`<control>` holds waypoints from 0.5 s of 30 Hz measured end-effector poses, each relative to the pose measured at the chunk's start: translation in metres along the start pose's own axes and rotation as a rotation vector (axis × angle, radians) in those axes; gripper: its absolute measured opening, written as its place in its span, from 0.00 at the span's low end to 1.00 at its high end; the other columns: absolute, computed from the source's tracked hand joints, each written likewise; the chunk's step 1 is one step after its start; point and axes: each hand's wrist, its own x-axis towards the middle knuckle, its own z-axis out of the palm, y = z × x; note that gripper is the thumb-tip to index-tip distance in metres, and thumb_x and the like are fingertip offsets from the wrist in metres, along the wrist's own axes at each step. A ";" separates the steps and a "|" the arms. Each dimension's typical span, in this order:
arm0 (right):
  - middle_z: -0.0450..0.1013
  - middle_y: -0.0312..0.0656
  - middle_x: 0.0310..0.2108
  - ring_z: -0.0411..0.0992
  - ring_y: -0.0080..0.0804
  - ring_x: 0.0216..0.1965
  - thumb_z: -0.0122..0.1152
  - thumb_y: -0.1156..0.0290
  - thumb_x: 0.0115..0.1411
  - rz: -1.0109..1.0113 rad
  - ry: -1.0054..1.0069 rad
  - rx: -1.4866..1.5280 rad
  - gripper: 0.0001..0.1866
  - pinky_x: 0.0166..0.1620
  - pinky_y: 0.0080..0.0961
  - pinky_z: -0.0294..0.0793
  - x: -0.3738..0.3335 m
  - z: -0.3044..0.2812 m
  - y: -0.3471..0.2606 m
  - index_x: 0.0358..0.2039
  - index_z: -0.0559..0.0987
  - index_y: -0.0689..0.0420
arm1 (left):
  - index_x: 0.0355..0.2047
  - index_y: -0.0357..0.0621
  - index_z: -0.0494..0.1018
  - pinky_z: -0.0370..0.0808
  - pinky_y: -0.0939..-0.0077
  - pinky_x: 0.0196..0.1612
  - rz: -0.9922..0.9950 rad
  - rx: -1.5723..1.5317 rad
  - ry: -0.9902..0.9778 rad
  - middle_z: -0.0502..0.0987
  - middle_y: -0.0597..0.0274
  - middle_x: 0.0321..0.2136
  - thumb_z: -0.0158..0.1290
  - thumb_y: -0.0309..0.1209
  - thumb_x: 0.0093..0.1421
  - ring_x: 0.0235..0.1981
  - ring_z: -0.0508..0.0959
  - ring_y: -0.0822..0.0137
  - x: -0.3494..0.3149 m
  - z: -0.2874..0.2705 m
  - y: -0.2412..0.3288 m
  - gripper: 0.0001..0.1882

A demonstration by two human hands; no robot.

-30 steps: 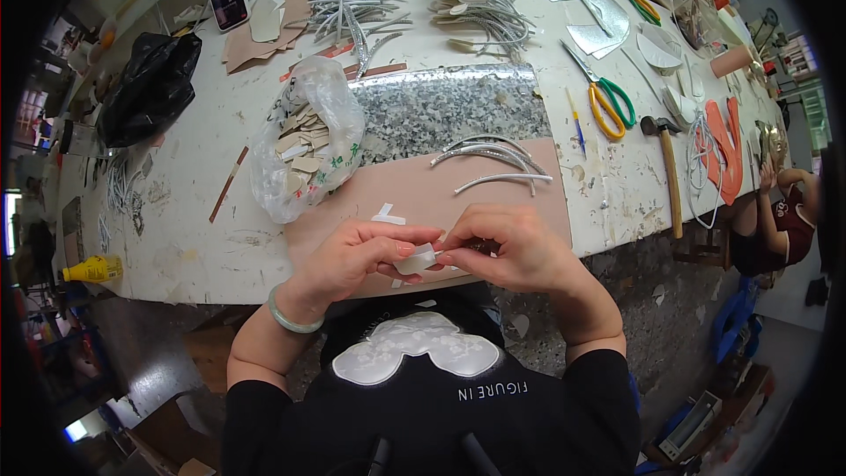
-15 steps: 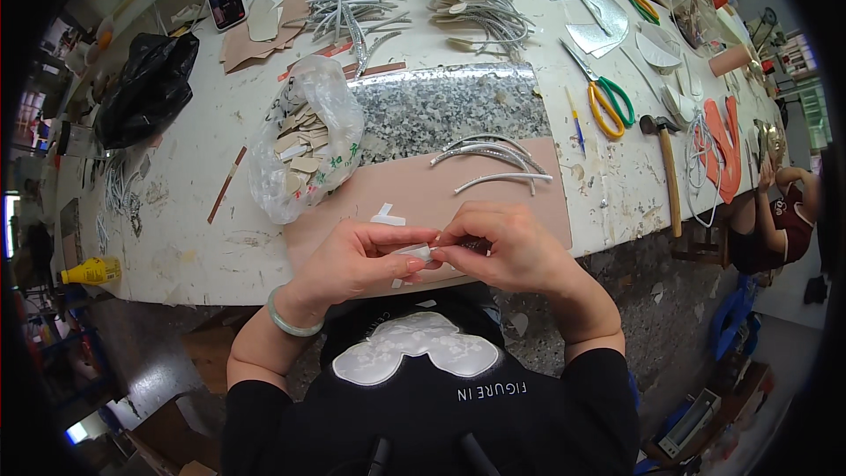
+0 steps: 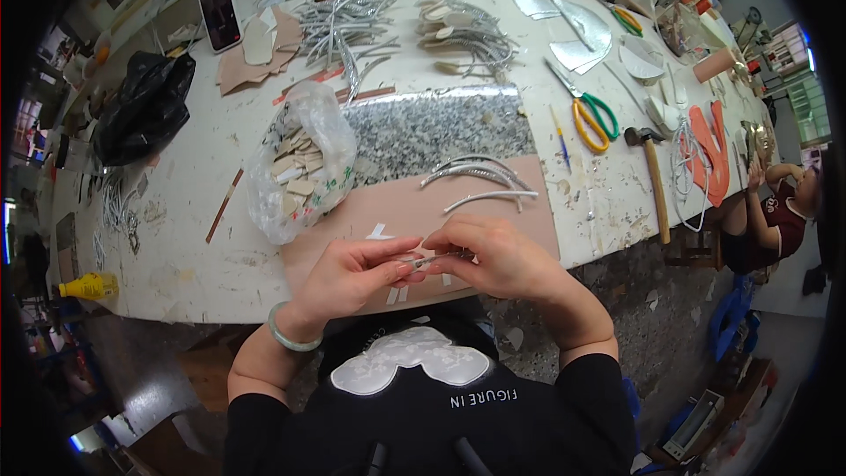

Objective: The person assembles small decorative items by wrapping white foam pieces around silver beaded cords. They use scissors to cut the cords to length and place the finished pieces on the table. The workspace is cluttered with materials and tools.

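Observation:
Both my hands meet over the near edge of the table, fingertips close together. Between them is a narrow silver strap (image 3: 424, 262), mostly covered by the fingers. My left hand (image 3: 354, 275), with a pale bangle on its wrist, pinches one end. My right hand (image 3: 492, 256) has its fingers curled round the other part. White tape strips (image 3: 398, 294) lie just under the hands on a pinkish-tan sheet (image 3: 374, 211). Several curved silver straps (image 3: 485, 178) rest on that sheet beyond my right hand.
A clear plastic bag (image 3: 328, 137) of beige pieces stands left of the sheet. Green-and-orange scissors (image 3: 589, 115) and a hammer (image 3: 655, 185) lie right. Bundled silver straps (image 3: 344, 18) sit at the back, near a phone (image 3: 219, 13). Another person (image 3: 780, 225) sits at far right.
The white piece at my left fingertips no longer shows; a narrow silver part now shows between both hands. The whole view has shifted slightly.

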 end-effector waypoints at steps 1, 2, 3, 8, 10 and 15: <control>0.74 0.45 0.29 0.75 0.45 0.32 0.64 0.73 0.53 -0.003 0.004 -0.019 0.06 0.34 0.36 0.73 0.001 -0.002 0.001 0.30 0.79 0.61 | 0.57 0.32 0.65 0.77 0.80 0.44 -0.032 0.031 0.015 0.78 0.52 0.44 0.47 0.21 0.65 0.44 0.79 0.68 -0.001 0.000 0.003 0.20; 0.74 0.45 0.29 0.75 0.45 0.32 0.64 0.72 0.53 -0.007 -0.025 -0.037 0.07 0.35 0.36 0.73 0.003 -0.005 0.001 0.30 0.79 0.61 | 0.58 0.32 0.65 0.77 0.80 0.45 -0.036 0.027 0.022 0.78 0.52 0.44 0.47 0.21 0.65 0.44 0.79 0.67 -0.002 0.001 0.004 0.20; 0.74 0.45 0.29 0.74 0.46 0.32 0.64 0.72 0.53 -0.012 -0.054 -0.056 0.07 0.35 0.36 0.73 0.006 -0.007 0.002 0.30 0.79 0.61 | 0.58 0.32 0.64 0.77 0.80 0.45 -0.040 0.022 0.030 0.78 0.52 0.43 0.47 0.21 0.66 0.44 0.79 0.67 -0.003 0.001 0.006 0.20; 0.74 0.44 0.28 0.74 0.44 0.32 0.64 0.73 0.52 -0.120 -0.114 -0.113 0.06 0.35 0.35 0.73 0.026 -0.018 0.010 0.30 0.79 0.59 | 0.60 0.32 0.61 0.77 0.80 0.45 -0.002 0.023 0.025 0.75 0.52 0.49 0.46 0.22 0.66 0.48 0.77 0.66 -0.006 -0.003 0.015 0.22; 0.74 0.41 0.27 0.74 0.40 0.31 0.66 0.74 0.51 -0.143 -0.131 -0.139 0.05 0.34 0.31 0.73 0.043 -0.027 0.016 0.30 0.80 0.58 | 0.61 0.33 0.60 0.76 0.81 0.44 0.206 0.132 0.143 0.74 0.54 0.49 0.49 0.24 0.65 0.47 0.77 0.68 -0.002 -0.009 0.008 0.24; 0.78 0.43 0.30 0.76 0.33 0.31 0.63 0.75 0.56 -0.023 0.302 -0.325 0.05 0.37 0.26 0.74 0.108 -0.089 0.079 0.34 0.81 0.59 | 0.57 0.36 0.66 0.74 0.79 0.37 0.353 0.590 0.426 0.76 0.57 0.46 0.55 0.27 0.61 0.39 0.77 0.71 -0.012 -0.027 0.010 0.24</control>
